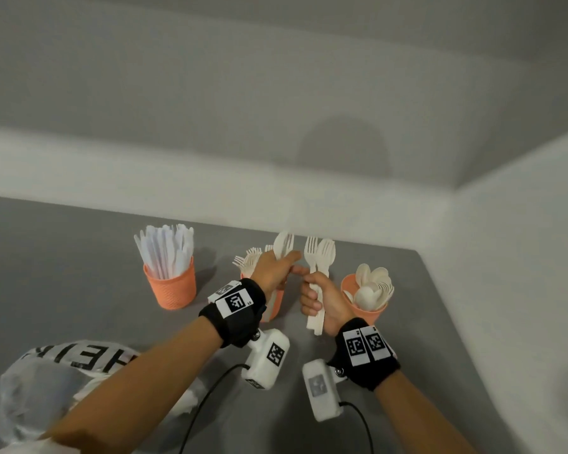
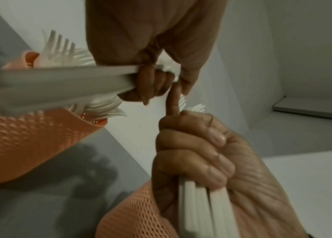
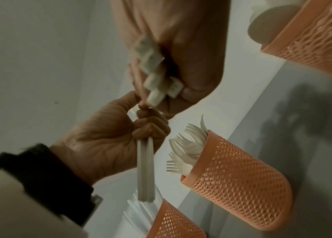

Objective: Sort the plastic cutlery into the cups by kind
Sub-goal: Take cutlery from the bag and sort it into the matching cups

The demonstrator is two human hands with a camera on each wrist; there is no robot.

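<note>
Mid-sort: left hand (image 1: 274,269) clenches spoon-and-fork pair (image 1: 283,244), right hand (image 1: 322,298) grips mixed bundle (image 1: 318,257); next, drop forks into fork cup (image 1: 277,301).

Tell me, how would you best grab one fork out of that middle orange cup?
Grip a fork by its tined head, coming from above. The forks stand handle-down in the middle cup, so only the fanned heads clear the rim, spread enough to pinch one.
</note>
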